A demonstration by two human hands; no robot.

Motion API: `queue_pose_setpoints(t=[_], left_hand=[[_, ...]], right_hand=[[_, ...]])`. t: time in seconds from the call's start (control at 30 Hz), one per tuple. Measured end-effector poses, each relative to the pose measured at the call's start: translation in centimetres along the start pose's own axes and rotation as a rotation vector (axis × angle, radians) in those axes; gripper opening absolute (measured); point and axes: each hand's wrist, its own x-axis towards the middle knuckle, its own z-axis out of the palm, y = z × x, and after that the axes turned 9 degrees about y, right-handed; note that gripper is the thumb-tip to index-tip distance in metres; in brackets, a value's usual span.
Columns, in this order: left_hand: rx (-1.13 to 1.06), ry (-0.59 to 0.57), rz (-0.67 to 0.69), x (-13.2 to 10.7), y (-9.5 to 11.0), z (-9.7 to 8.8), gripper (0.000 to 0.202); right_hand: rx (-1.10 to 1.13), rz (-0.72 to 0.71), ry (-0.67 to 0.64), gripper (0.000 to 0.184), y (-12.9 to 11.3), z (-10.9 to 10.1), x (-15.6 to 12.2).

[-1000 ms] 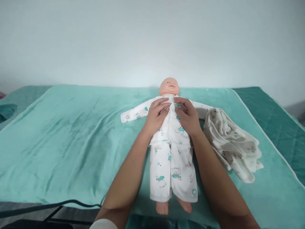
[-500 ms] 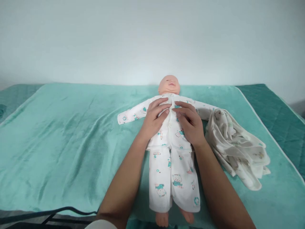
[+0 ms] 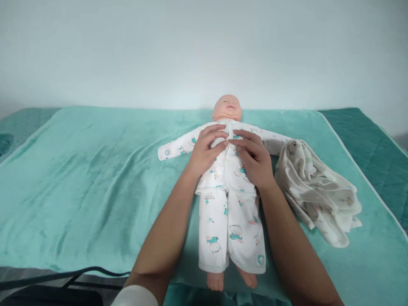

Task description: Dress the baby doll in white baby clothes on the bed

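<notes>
A baby doll (image 3: 227, 108) lies on its back, head at the far end, in a white printed shirt (image 3: 219, 176) and matching pants (image 3: 213, 229). My left hand (image 3: 208, 148) rests on the chest, thumb and fingers closed at the shirt's front opening. Opposite it, my right hand (image 3: 253, 155) has its fingertips pinched at the same spot along the front edge. The fingertips of both hands nearly meet over the placket. Whatever fastener lies under them is hidden. Below the hands, the lower front edges lie side by side. Both doll arms stretch outward.
A crumpled white printed cloth (image 3: 318, 191) lies right of the doll, over the end of its sleeve. Underneath spreads a light green blanket (image 3: 79, 178) on a darker green quilted cover (image 3: 366, 148). A black strap or tube (image 3: 63, 276) crosses the lower left. A wall (image 3: 159, 51) stands behind.
The whole scene sits slightly higher in the view. My fingertips have drawn closer together at the shirt's front, the left thumb now near the right fingers. The doll and cloth stay in place.
</notes>
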Motion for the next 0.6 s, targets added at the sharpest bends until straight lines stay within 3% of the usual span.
queue_pose_setpoints(t=[0.23, 0.4, 0.6], left_hand=[[-0.024, -0.008, 0.034, 0.31, -0.11, 0.09, 0.007], [-0.034, -0.017, 0.019, 0.07, 0.00, -0.04, 0.011], [-0.019, -0.033, 0.094, -0.13, 0.05, -0.20, 0.022]], right_hand=[[-0.010, -0.002, -0.010, 0.025, -0.09, 0.06, 0.04], [0.028, 0.015, 0.016, 0.022, -0.06, 0.06, 0.09], [0.048, 0.036, 0.016, 0.019, -0.20, 0.03, 0.18]])
